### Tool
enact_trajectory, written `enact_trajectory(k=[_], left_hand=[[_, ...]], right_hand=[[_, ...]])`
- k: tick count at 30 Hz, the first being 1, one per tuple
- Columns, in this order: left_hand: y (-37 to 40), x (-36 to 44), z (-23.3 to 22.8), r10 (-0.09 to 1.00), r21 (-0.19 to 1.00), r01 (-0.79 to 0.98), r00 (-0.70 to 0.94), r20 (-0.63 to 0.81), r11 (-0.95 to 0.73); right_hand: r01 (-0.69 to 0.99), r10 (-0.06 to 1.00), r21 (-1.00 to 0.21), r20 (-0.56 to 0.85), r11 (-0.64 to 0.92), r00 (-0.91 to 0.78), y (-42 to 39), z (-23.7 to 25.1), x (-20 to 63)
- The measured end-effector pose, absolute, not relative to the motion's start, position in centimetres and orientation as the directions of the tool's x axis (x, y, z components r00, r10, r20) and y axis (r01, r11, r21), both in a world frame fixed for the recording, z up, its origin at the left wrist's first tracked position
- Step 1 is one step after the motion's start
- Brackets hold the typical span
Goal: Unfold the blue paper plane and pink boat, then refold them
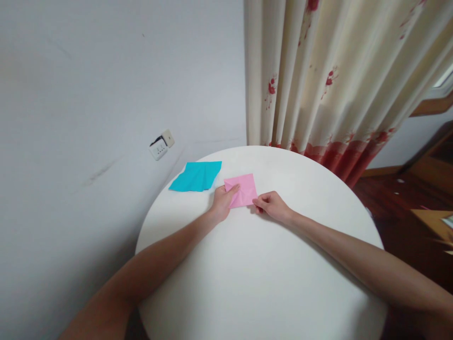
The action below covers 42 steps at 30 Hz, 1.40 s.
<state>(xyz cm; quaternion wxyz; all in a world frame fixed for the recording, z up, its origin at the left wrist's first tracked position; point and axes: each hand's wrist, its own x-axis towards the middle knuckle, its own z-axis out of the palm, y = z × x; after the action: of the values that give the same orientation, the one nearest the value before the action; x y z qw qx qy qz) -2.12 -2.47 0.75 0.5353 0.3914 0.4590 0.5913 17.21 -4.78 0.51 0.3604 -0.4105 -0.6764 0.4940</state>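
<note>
A pink square of folded paper [247, 187] with crease lines is held up a little above the white table. My left hand [222, 203] grips its left side, the thumb lying across the front and the other fingers hidden behind. At the paper's lower right corner, my right hand [269, 205] pinches the edge between thumb and forefinger. Just left of the pink paper lies a creased blue sheet of paper [196, 176], spread on the table and touched by neither hand.
The round white table [262, 278] reaches close to the wall on the left, where a power socket [159, 149] is mounted. Behind the table hangs a cream curtain [300, 71] with red flowers. A wooden piece of furniture [430, 224] stands on the dark floor at right.
</note>
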Motion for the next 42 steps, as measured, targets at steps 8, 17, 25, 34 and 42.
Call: enact_trajectory(k=[8, 17, 25, 34, 42], left_hand=[[-3.3, -1.6, 1.1, 1.000, 0.982, -0.190, 0.016, -0.010, 0.013], [-3.7, -1.6, 1.0, 0.982, 0.992, -0.127, 0.187, 0.006, 0.018], [-2.9, -2.2, 0.9, 0.994, 0.996, -0.092, 0.105, 0.014, -0.005], [-2.4, -3.0, 1.9, 0.985, 0.969, -0.237, 0.166, -0.038, 0.077], [-3.6, -1.8, 1.1, 0.974, 0.999, -0.002, 0.222, -0.049, 0.051]], right_hand=[[0.141, 0.911, -0.988, -0.002, 0.061, -0.412, -4.9, 1.2, 17.3], [0.053, 0.953, -0.998, 0.018, 0.036, -0.302, -4.6, 0.6, 17.2], [0.071, 0.943, -0.997, -0.011, 0.013, -0.334, -4.5, 0.3, 17.5], [-0.021, 0.983, -1.000, -0.010, -0.014, -0.182, -4.2, 0.8, 17.9], [-0.056, 0.985, -0.998, 0.007, -0.002, -0.175, -4.3, 0.8, 17.5]])
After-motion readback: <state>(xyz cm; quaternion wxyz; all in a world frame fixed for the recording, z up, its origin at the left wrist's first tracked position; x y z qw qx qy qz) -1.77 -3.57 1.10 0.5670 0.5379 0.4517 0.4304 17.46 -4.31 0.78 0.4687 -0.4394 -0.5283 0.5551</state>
